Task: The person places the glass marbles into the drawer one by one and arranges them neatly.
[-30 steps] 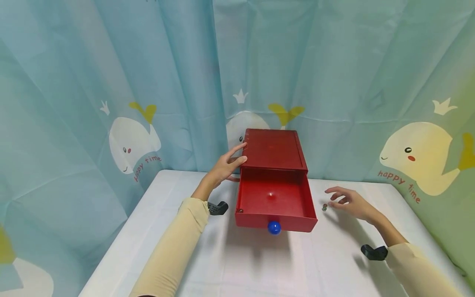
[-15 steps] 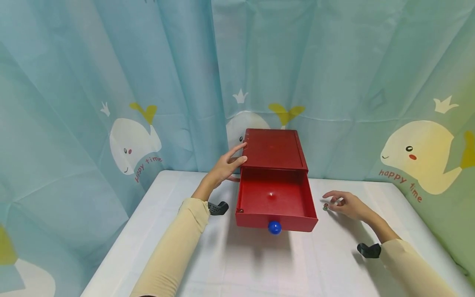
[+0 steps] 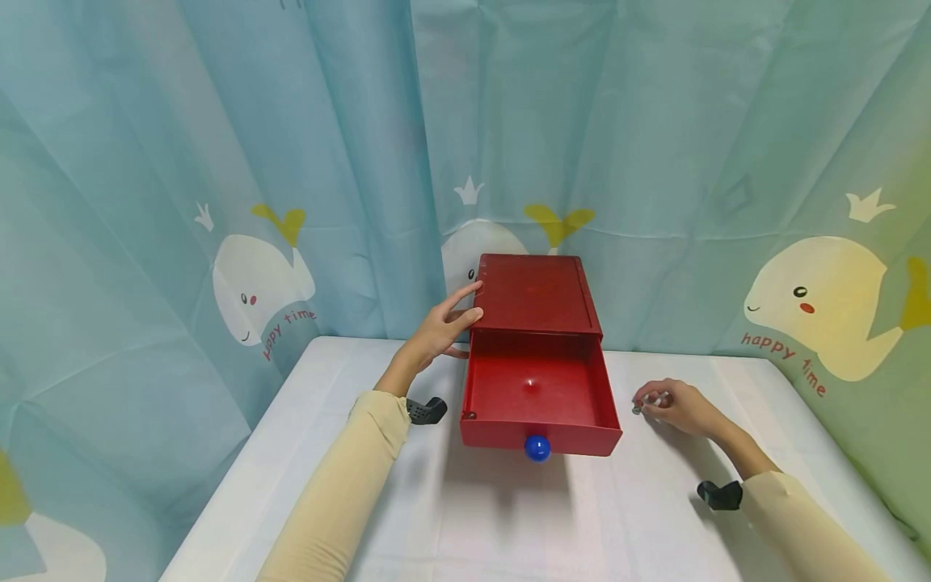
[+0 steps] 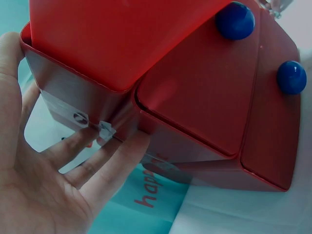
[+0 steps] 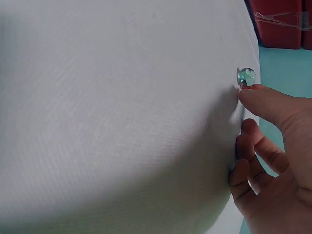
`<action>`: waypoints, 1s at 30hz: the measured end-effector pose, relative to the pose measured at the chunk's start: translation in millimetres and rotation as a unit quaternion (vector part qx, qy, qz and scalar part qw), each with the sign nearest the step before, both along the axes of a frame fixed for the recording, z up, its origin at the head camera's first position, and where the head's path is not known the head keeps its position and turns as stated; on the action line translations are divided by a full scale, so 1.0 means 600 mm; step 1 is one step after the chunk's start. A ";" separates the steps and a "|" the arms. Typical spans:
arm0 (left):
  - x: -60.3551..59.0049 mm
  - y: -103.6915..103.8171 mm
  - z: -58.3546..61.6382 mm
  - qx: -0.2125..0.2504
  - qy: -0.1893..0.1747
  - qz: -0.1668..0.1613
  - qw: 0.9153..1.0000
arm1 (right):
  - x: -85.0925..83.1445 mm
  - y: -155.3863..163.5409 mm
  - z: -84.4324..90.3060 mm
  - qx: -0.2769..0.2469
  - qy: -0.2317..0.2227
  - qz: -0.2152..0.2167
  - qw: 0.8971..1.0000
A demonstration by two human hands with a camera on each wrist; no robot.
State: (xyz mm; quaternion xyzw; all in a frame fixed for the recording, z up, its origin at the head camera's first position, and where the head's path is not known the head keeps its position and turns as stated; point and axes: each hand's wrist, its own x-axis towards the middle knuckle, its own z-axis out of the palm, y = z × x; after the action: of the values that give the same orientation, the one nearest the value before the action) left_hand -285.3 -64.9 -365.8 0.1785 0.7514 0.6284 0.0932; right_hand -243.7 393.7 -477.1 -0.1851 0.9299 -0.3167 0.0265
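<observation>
A red drawer cabinet (image 3: 537, 293) stands at the table's far edge, its top drawer (image 3: 538, 388) pulled out. A small, brownish round thing (image 3: 471, 415) lies in that drawer's front left corner. My left hand (image 3: 440, 327) rests on the cabinet's left edge, thumb and index finger on top. Its other fingers (image 4: 109, 170) lie fairly straight against the side wall. Right of the drawer, my right hand (image 3: 682, 406) pinches at a clear glass marble (image 5: 246, 76) with green inside. A red bit shows beside the thumb; the index finger is hidden in the right wrist view.
A blue knob (image 3: 537, 449) juts from the pulled-out drawer's front. Lower drawers (image 4: 200, 87) with blue knobs (image 4: 291, 77) show in the left wrist view. The white table (image 3: 655, 517) runs back to a whale-print curtain (image 3: 676, 145).
My right hand has moved slightly left, and its index finger and thumb have closed in on the small marbles. The left hand and the drawer have stayed where they were.
</observation>
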 end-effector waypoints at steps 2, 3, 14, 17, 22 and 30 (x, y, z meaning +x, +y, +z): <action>0.000 0.000 -0.001 0.000 -0.001 0.001 1.000 | 0.001 0.000 -0.002 0.001 0.006 -0.004 1.000; -0.001 0.000 -0.001 0.000 -0.001 0.002 1.000 | 0.001 0.000 -0.002 0.001 0.007 -0.006 1.000; -0.001 0.001 -0.001 0.002 -0.003 0.000 1.000 | -0.002 0.004 -0.007 0.005 0.003 -0.013 1.000; -0.001 0.001 0.001 0.001 -0.003 -0.002 1.000 | -0.003 0.004 -0.007 0.008 0.004 -0.014 1.000; -0.001 0.000 0.001 -0.001 -0.001 -0.002 1.000 | -0.002 0.003 -0.005 0.009 0.009 -0.017 1.000; -0.002 0.000 -0.003 -0.002 -0.009 0.001 1.000 | -0.002 0.003 -0.001 0.009 0.016 0.004 1.000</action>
State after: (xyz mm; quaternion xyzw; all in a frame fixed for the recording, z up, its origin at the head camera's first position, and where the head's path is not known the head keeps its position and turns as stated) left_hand -286.4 -65.0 -367.4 0.1721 0.7517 0.6288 0.0998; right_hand -244.7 395.5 -478.0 -0.1937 0.9323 -0.3050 0.0144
